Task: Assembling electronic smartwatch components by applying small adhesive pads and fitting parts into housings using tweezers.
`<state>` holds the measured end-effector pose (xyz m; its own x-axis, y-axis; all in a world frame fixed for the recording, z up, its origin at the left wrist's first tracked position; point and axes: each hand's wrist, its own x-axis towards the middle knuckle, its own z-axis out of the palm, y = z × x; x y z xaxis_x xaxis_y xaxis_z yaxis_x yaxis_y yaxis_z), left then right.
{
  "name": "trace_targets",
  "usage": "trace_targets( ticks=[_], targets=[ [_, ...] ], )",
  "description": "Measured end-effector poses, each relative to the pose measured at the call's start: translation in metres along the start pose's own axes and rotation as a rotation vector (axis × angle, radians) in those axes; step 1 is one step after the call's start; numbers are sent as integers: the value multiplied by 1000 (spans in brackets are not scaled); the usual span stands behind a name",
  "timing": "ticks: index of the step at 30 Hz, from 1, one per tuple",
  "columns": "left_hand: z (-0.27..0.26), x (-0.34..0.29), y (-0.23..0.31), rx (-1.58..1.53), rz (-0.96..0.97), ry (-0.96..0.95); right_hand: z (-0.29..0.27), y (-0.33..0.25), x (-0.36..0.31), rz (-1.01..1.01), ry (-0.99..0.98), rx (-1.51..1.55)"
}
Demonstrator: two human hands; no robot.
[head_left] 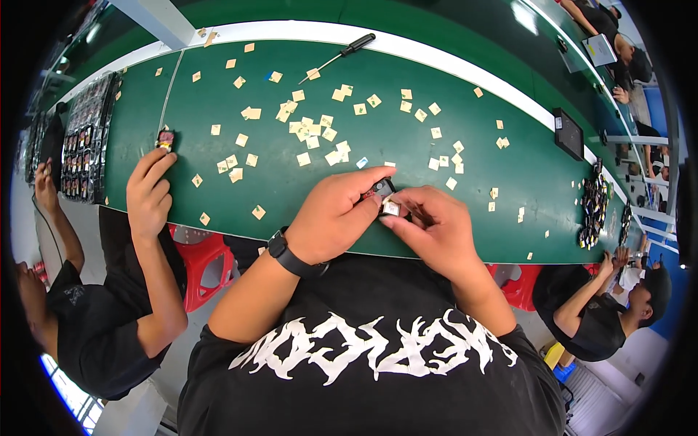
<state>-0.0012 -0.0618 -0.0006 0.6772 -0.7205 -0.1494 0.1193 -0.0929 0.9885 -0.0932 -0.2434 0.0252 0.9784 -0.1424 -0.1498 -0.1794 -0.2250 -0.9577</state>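
Note:
My left hand [331, 214] is closed around a small black device [382, 187] with some red showing inside, held low over the green worktop near its front edge. Thumb and fingers of my right hand [438, 227] pinch a small whitish block [391, 208] against the device's near side. Whether that block is joined to the device, I cannot tell. Many little cream paper squares [303, 133] lie scattered across the worktop beyond my hands, some overlapping. A blue-and-white scrap [362, 163] sits just past my left hand.
A black-handled screwdriver [356, 45] lies at the far side. To the left, a co-worker's hand [150, 192] holds a small device beside trays of parts [89, 138]. A black box [568, 134] and a heap of dark parts [595, 207] are on the right, near another co-worker.

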Motion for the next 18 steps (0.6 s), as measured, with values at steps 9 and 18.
trace_targets(
  ticks=[9,18],
  targets=[
    [6,1,-4,-13,76,74,3,7,3,141,32,143],
    [5,0,-4,51,115,71,13,13,1,-11,90,172]
  ],
)
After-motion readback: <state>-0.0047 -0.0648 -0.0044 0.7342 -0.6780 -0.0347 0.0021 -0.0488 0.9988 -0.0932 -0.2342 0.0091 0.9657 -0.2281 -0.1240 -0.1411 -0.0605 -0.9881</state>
